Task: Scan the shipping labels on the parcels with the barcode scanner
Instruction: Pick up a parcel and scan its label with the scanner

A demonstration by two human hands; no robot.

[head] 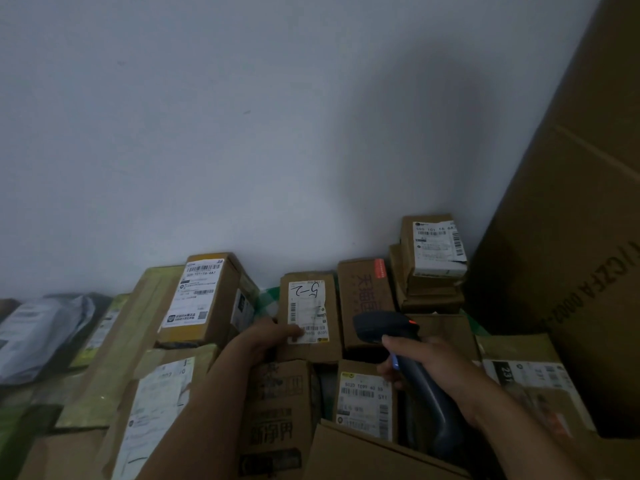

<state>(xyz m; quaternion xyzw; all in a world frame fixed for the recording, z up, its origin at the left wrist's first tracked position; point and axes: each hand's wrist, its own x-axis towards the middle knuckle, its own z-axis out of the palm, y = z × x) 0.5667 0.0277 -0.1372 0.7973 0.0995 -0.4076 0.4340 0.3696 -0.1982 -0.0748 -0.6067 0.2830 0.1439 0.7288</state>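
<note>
A small brown parcel (311, 317) stands among the pile, its white shipping label (307, 306) marked by hand facing me. My left hand (266, 337) grips this parcel at its lower left edge, thumb lying on the label's bottom corner. My right hand (426, 362) holds a dark barcode scanner (398, 337) by the handle, its head just right of the parcel, a red light on top. A second labelled parcel (363, 396) lies below the scanner.
Several cardboard parcels crowd the floor against a white wall (242, 133). A labelled box (204, 299) sits left, a stack with a label (436, 247) at the back right. A tall carton (571, 237) fills the right side. Grey mailer bags (38, 330) lie far left.
</note>
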